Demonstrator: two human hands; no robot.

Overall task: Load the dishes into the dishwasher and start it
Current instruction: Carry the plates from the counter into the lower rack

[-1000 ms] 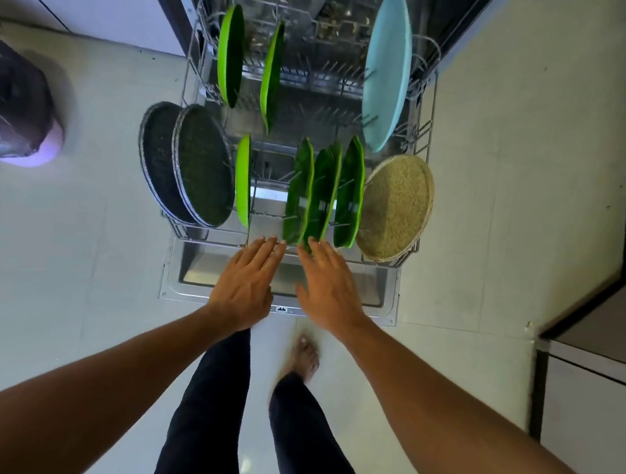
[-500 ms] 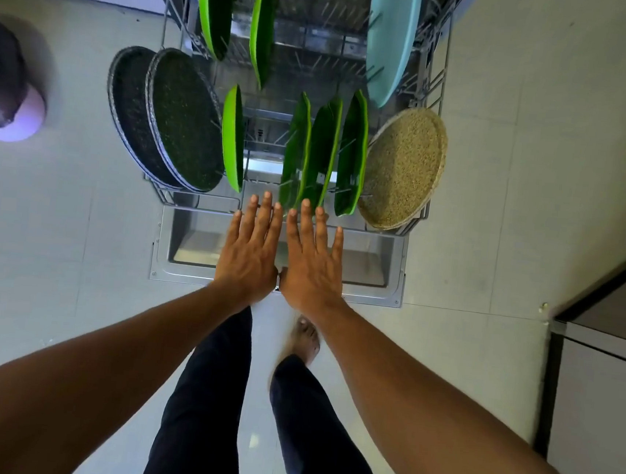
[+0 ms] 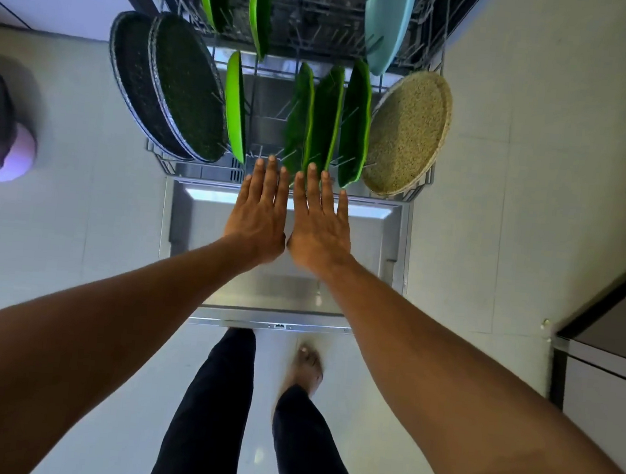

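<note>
left hand [image 3: 259, 219], right hand [image 3: 320, 226], flat, side by side

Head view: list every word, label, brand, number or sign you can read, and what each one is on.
No text here can be read.
small dark mark on the front edge of the open dishwasher door: too small to read.

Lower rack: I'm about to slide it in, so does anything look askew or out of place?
The two dark plates at the left tilt outward, overhanging the lower rack edge, and may catch the opening. The wide lens may exaggerate it.
</note>
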